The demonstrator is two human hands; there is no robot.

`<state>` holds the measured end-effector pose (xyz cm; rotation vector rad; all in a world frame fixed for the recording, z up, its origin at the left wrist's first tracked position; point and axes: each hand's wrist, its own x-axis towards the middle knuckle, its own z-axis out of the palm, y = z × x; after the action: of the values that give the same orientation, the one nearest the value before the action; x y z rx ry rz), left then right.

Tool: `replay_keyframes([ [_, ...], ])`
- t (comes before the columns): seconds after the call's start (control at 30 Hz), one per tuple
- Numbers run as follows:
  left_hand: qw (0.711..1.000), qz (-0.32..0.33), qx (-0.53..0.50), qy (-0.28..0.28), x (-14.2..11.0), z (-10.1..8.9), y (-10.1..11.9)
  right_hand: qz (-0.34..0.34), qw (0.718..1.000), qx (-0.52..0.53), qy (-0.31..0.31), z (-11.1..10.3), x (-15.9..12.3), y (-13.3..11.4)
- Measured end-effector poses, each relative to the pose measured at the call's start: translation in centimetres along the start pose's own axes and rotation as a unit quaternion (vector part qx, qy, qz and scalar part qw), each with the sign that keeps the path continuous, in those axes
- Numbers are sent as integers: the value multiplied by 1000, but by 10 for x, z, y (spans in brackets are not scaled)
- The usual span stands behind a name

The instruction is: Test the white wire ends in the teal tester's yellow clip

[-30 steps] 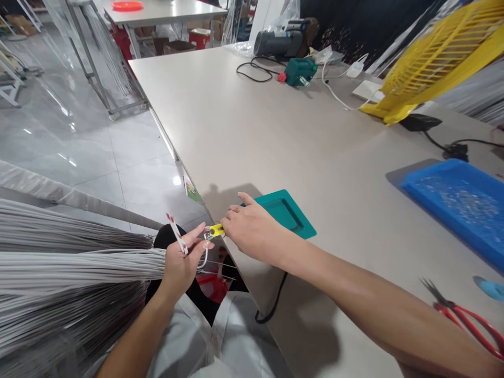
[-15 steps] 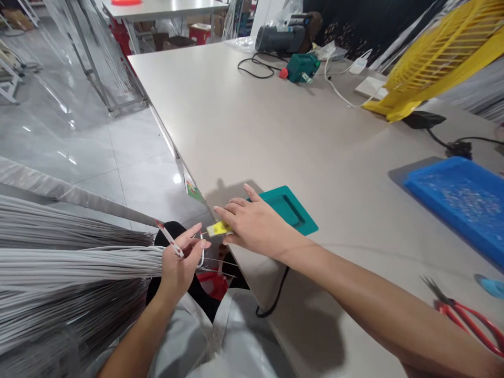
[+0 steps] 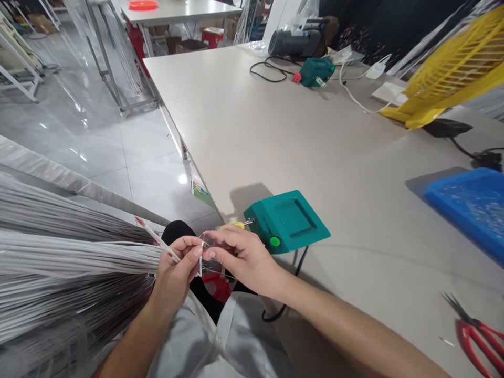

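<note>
My left hand (image 3: pixel 175 275) and my right hand (image 3: pixel 238 257) meet just off the near edge of the table (image 3: pixel 299 131), fingertips pinched together on a thin white cord (image 3: pixel 200 261). A red-and-white striped stick (image 3: pixel 151 236) juts up-left from my left fingers. A yellow piece (image 3: pixel 238 224) shows above my right fingers, by a metal pin on the front of a small teal box (image 3: pixel 287 220) with a green button. A thick bundle of grey-white cords (image 3: pixel 59 262) runs in from the left to my left hand.
A blue tray (image 3: pixel 468 207) lies at the right, red scissors (image 3: pixel 478 331) at the bottom right, a yellow basket (image 3: pixel 452 73) beyond. A teal tool (image 3: pixel 317 72) with cables and a grey machine (image 3: pixel 303 38) sit at the far end. Shiny floor lies to the left.
My right hand has pulled back from the teal box toward my left hand, uncovering the box's front and green button. Both hands now pinch the white cord together.
</note>
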<state>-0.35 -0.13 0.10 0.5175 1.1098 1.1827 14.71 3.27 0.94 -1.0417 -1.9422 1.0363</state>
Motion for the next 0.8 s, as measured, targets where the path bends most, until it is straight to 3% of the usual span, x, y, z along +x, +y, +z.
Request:
replay_keyframes([
  [0.07,1000,-6,11,-19,0,0,-2,30,995,92,2,6,3,3],
  [0.17,997,-18,48,-54,0,-1,-6,25,980,195,34,11,5,5],
  [0.3,994,-11,79,-73,-1,-2,-6,59,935,350,20,13,4,5],
  [0.37,993,-9,92,-73,-2,-3,-7,61,923,380,26,9,4,6],
  [0.5,993,-37,94,-60,-2,-7,-10,28,931,353,85,-2,6,10],
  [0.6,992,-53,108,-48,-2,-10,-12,18,938,336,82,-11,7,11],
  [0.8,984,21,171,48,2,-11,-5,-46,976,201,66,-14,6,-2],
])
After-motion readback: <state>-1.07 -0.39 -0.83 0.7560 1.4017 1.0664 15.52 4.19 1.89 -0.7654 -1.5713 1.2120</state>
